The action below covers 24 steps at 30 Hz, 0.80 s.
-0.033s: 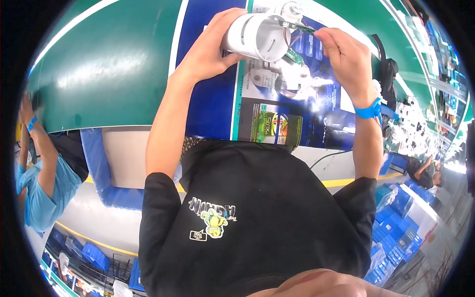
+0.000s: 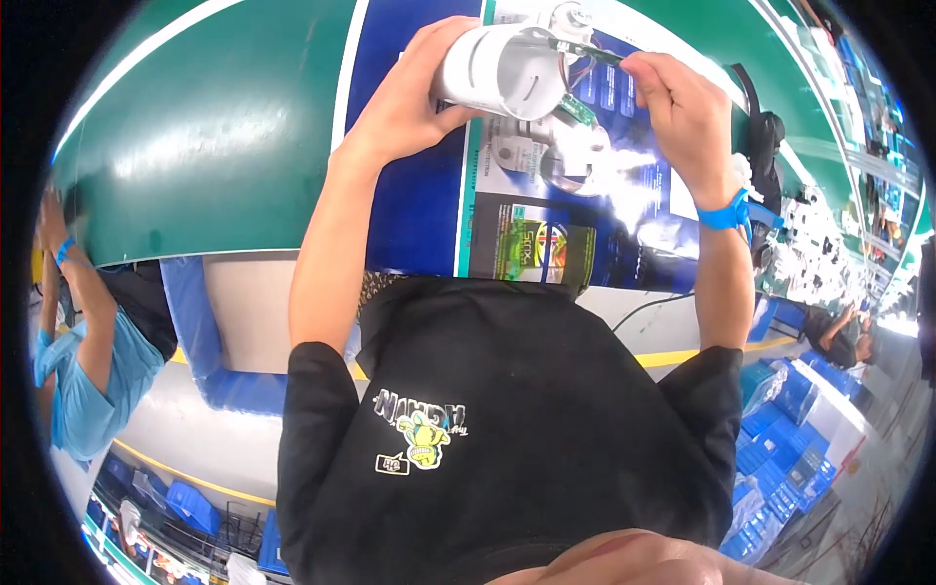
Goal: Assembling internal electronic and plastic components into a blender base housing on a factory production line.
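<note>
My left hand (image 2: pixel 427 96) is wrapped round a white cylindrical housing (image 2: pixel 475 71), which lies sideways above the printed mat with its open end toward the right. Slots show in its wall. A narrow green circuit board (image 2: pixel 590 52) reaches from the rim of that opening to my right hand (image 2: pixel 682 109), whose thumb and fingers pinch its outer end. Thin wires (image 2: pixel 565 70) run near the opening. Below them hangs a smaller green circuit board (image 2: pixel 577 109). How the wires join the boards is too small to make out.
The glossy blue printed mat (image 2: pixel 414 210) lies on a green worktable (image 2: pixel 214 136). A white round part (image 2: pixel 570 18) is at its far edge. A black strap-like item (image 2: pixel 765 136) lies beyond my right wrist. Another person (image 2: pixel 97 361) works at the left. Blue bins (image 2: pixel 780 458) stand at lower right.
The white housing has shifted very slightly left with my left hand. My right hand keeps its pinch on the narrow circuit board.
</note>
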### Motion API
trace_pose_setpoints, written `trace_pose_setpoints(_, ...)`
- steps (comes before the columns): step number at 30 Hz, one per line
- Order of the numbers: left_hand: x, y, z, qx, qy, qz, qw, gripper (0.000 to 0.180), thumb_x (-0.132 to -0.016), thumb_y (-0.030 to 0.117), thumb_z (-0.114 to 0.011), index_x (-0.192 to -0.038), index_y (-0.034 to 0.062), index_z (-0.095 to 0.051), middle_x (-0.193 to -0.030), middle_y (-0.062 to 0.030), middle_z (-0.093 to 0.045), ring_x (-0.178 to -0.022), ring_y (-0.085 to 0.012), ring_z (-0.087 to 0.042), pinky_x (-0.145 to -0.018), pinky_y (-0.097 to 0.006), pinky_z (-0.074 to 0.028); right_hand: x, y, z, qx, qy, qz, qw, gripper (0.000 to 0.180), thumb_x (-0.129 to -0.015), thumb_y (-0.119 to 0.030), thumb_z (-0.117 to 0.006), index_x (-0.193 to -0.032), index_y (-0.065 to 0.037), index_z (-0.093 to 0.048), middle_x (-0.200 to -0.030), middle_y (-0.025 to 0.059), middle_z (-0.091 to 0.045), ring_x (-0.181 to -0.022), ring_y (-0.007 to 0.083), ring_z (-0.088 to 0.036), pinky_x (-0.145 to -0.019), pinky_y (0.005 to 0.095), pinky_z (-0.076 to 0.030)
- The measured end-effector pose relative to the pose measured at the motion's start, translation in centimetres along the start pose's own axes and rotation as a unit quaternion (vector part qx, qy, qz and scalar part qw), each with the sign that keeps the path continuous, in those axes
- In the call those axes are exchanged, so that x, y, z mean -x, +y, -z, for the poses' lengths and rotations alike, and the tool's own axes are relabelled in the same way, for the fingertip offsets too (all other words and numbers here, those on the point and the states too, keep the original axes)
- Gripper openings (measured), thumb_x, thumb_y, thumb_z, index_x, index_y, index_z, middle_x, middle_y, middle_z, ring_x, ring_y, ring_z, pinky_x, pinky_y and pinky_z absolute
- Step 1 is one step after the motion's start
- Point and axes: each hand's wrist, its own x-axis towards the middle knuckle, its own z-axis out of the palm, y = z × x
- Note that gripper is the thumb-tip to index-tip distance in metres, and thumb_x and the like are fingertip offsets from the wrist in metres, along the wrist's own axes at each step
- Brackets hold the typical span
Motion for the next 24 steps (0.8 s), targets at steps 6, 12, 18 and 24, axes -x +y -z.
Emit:
trace_pose_setpoints(6, 0.3, -0.4, 1.1, -0.109, 0.110, 0.085, 0.984, 0.079, -0.060, 0.008, -0.081, -0.129, 0.0068, -0.045, -0.127, -0.0136, -0.048, -0.117, -0.0314, -0.048, -0.098, -0.039, -0.042, 5.8, 3.6, -0.1, -0.195, -0.023, -0.174, 0.965, 0.015, -0.089, -0.009, -0.057, -0.097, -0.001, -0.067, -0.081, 0.0056, -0.065, -0.064, 0.0099, -0.054, -0.060, 0.0231, -0.045)
trace_pose_setpoints(12, 0.5, -1.1, 0.8, -0.034, 0.213, 0.180, 0.960, 0.089, -0.061, 0.015, -0.085, -0.133, -0.0020, -0.036, -0.127, -0.0160, -0.044, -0.118, -0.0255, -0.047, -0.098, -0.036, -0.039, 8.0, 6.3, -0.8, -0.162, -0.114, -0.053, 0.979, 0.030, -0.084, -0.009, -0.063, -0.114, -0.006, -0.060, -0.114, 0.0110, -0.061, -0.106, 0.0272, -0.058, -0.090, 0.0349, -0.047)
trace_pose_setpoints(18, -0.3, -1.0, 0.5, -0.053, 0.233, 0.190, 0.952, 0.093, -0.062, 0.016, -0.085, -0.135, -0.0033, -0.031, -0.127, -0.0170, -0.043, -0.118, -0.0258, -0.046, -0.099, -0.036, -0.039, 2.8, 12.7, -4.5, -0.203, -0.071, -0.150, 0.965, 0.038, -0.085, -0.003, -0.058, -0.122, -0.007, -0.056, -0.124, 0.0090, -0.057, -0.110, 0.0206, -0.056, -0.096, 0.0341, -0.045)
trace_pose_setpoints(24, 0.5, -2.1, 0.6, -0.077, 0.178, 0.149, 0.970, 0.090, -0.060, 0.017, -0.085, -0.134, -0.0018, -0.037, -0.126, -0.0159, -0.045, -0.118, -0.0270, -0.045, -0.101, -0.037, -0.036, -1.2, 13.0, -8.6, -0.263, -0.109, -0.036, 0.958, 0.072, -0.073, -0.003, -0.069, -0.139, -0.012, -0.041, -0.138, 0.0102, -0.045, -0.128, 0.0241, -0.041, -0.109, 0.0352, -0.031)
